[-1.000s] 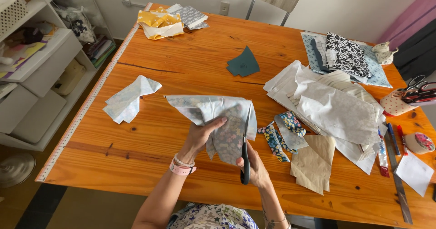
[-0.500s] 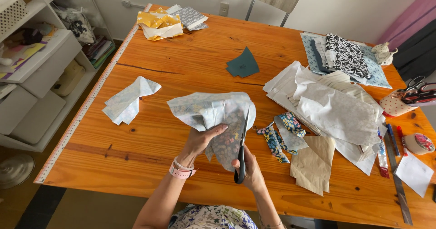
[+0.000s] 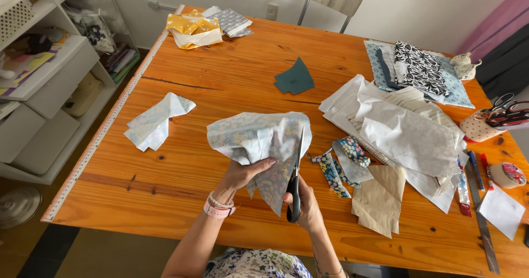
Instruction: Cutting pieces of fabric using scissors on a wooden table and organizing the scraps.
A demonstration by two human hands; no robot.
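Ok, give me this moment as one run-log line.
left hand: gripping pale floral fabric | right hand: holding scissors, blades up against fabric | surface: wooden table

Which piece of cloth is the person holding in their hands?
The crumpled pale floral cloth, pinched by the left hand while the right hand works black-handled scissors through it. The other pieces lie flat, untouched.

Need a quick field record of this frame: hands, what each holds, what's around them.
left hand: left hand grips the pale floral fabric piece, lifted above the table
right hand: right hand holds the black-handled scissors, blades up along the fabric
surface: orange wooden table
nearby: white paper pattern sheets; dark teal fabric cutout; light blue fabric scrap
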